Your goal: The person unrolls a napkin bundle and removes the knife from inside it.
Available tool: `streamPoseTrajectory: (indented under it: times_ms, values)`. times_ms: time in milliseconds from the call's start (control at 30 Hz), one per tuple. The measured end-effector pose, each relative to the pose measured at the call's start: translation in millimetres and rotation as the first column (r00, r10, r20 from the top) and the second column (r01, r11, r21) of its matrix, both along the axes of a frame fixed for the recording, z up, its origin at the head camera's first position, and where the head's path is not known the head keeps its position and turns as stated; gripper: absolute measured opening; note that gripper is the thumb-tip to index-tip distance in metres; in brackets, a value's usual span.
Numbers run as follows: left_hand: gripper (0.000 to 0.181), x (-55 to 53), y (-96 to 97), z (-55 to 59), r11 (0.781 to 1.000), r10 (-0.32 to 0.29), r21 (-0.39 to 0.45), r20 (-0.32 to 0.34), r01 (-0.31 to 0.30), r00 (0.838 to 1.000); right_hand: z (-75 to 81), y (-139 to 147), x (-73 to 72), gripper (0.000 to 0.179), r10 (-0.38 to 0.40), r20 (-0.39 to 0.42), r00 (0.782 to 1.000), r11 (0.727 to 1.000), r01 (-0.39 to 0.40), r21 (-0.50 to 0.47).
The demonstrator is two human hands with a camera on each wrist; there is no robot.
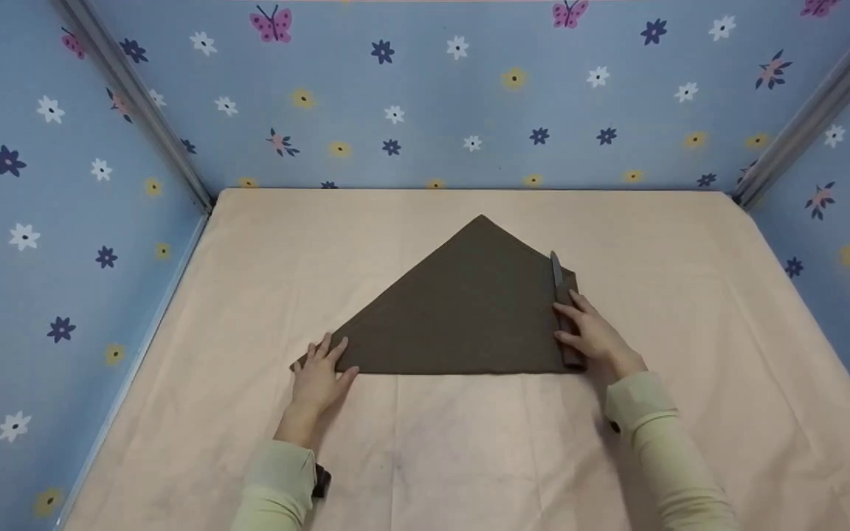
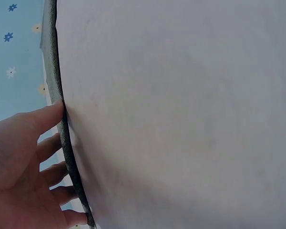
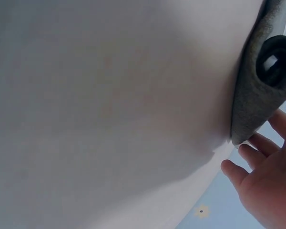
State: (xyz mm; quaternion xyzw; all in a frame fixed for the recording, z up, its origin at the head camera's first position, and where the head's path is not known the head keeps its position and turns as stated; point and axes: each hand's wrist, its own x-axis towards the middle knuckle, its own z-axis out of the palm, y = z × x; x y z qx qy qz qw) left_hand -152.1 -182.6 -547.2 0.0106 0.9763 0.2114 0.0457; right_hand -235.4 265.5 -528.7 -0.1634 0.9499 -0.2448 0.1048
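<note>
A dark brown cloth (image 1: 454, 310), folded to a pointed shape, lies flat on the covered table. Its right side is rolled around a knife (image 1: 556, 269); the blade pokes out of the top of the roll, and the handle is hidden in the cloth. My left hand (image 1: 322, 376) rests on the cloth's left corner with spread fingers. Over the roll lies my right hand (image 1: 602, 339), fingertips touching it. In the right wrist view the end of the rolled cloth (image 3: 257, 95) has a round opening, with something dark and shiny inside.
A pale peach tablecloth (image 1: 462, 442) with light creases covers the table. Blue panels (image 1: 425, 88) printed with flowers and butterflies stand at the back and both sides, with grey metal posts (image 1: 152, 110) at the corners.
</note>
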Motion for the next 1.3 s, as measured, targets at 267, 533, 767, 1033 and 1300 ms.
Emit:
streamPoseTrajectory:
  times_ms: [267,533,767,1033,1300]
  values:
    - [0.057,0.1,1.6,1.9,1.0,0.004,0.01,0.003,-0.004,1.0,0.6,5,-0.3,0.055,0.01,-0.038,0.999,1.0,-0.009,0.017]
    - [0.058,-0.5,1.7,1.6,1.0,0.005,0.002,0.006,-0.005,1.0,3.4,8,0.1,0.054,-0.01,-0.015,1.0,1.0,0.01,0.013]
    - [0.057,-0.3,2.1,1.4,1.0,0.01,0.001,0.004,-0.01,1.0,3.9,16,2.0,0.055,-0.014,-0.016,1.0,1.0,0.013,-0.008]
    - [0.057,-0.1,1.4,1.3,1.0,0.0,0.0,-0.001,0.0,1.0,7.5,23,5.1,0.055,-0.015,-0.021,1.0,1.0,0.015,-0.013]
    - [0.057,-0.3,0.4,1.4,1.0,-0.014,-0.001,0.001,0.014,1.0,6.8,27,4.7,0.053,-0.012,-0.039,0.999,1.0,0.011,-0.01]
